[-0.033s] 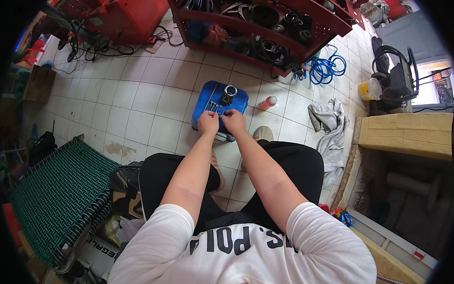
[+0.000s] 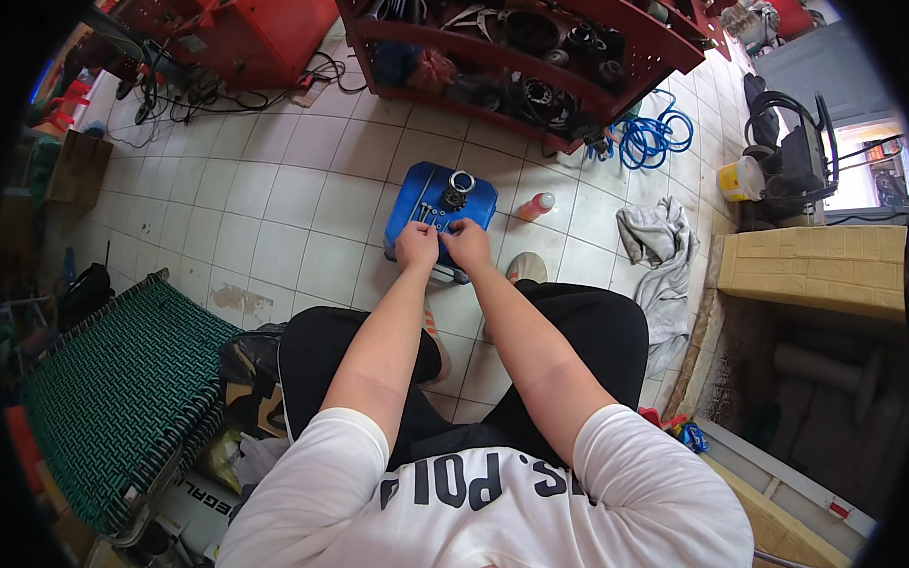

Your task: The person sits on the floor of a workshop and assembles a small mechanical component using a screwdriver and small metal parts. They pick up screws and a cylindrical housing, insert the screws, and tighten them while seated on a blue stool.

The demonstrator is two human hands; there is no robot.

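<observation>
My left hand [image 2: 416,247] and my right hand [image 2: 467,246] are close together over the near side of a blue plastic box or stool [image 2: 402,208]. The fingers of each hand are pinched together. Whatever is between them is too small and too covered to make out. Just beyond the hands, a ring-shaped metal part [image 2: 460,183] stands on the blue top. Beside it, left of the middle, lie bolts [image 2: 425,213] and several small nuts or washers. My fingers hide part of the near edge of the top.
Right of the blue top stands a bottle of pink liquid [image 2: 537,206]. A grey cloth [image 2: 663,237] and a coiled blue hose [image 2: 655,137] lie on the tiles. Ahead is a red shelf cart [image 2: 527,66] full of parts. A green woven chair [image 2: 128,386] is at my left.
</observation>
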